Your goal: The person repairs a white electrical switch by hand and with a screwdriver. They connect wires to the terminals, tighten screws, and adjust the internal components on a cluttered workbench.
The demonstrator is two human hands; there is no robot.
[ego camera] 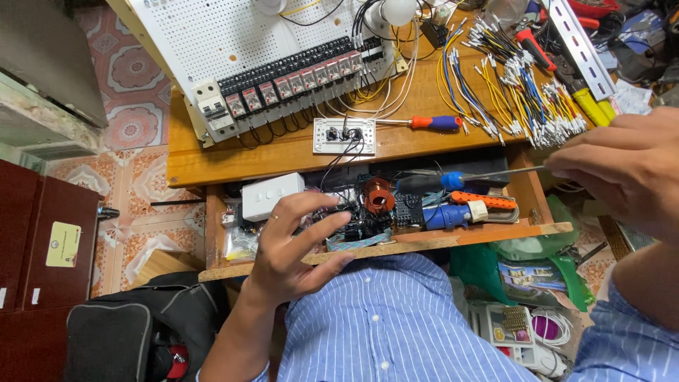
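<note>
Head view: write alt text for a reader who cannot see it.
Over an open wooden drawer crammed with electrical parts, the left hand hovers with fingers spread while the right hand pinches the metal shaft of a blue-handled screwdriver. Behind, a wooden desk holds a white perforated panel with a row of relays, loose wires and an orange-handled screwdriver.

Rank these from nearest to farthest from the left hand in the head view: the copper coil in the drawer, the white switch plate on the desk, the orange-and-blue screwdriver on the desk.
From the left hand:
1. Copper coil, in the open drawer just to its right.
2. White switch plate, on the desk edge above the drawer.
3. Orange-and-blue screwdriver, farther right on the desk.
</note>
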